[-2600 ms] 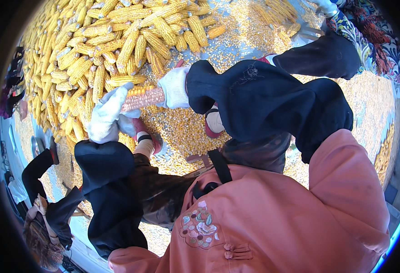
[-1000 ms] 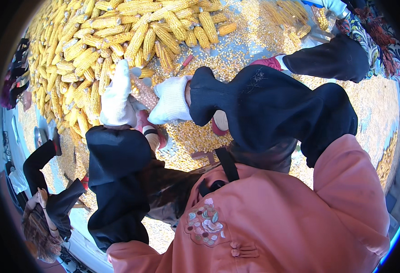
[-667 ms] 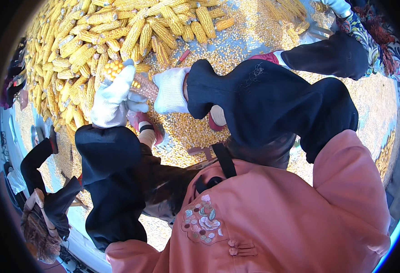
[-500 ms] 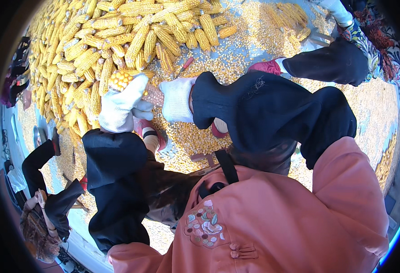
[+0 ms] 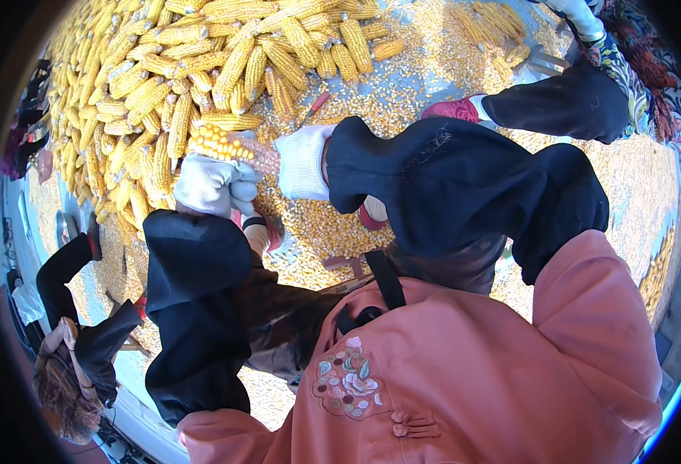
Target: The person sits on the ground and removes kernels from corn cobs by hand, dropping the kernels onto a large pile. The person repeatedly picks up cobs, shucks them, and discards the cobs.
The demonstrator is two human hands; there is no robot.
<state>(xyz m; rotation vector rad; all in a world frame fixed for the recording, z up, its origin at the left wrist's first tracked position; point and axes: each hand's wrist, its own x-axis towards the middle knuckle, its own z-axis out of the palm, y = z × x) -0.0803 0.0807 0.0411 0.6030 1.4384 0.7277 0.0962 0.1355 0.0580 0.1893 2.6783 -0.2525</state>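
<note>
A partly shelled corn cob (image 5: 220, 145) lies between my two white-gloved hands, in front of the heap of ears. Yellow kernels cover its left end, and reddish bare core shows toward the right. Below the kernels, my left hand (image 5: 215, 185) is closed against the cob with its fingers curled. My right hand (image 5: 300, 164) is closed at the bare end; its fingertips are hidden from view. Just beyond the cob, a whole yellow ear (image 5: 232, 121) rests at the edge of the heap.
A large heap of corn ears (image 5: 147, 93) rises at the far left. Loose kernels (image 5: 325, 224) cover the ground. A red-handled tool (image 5: 319, 104) lies among them. Another person's dark-trousered leg (image 5: 549, 104) is at the right, and someone else sits at the left (image 5: 77, 356).
My left thumb has come down from over the cob, and the left hand has curled below it. More of the kernelled end now shows. The right hand has barely moved.
</note>
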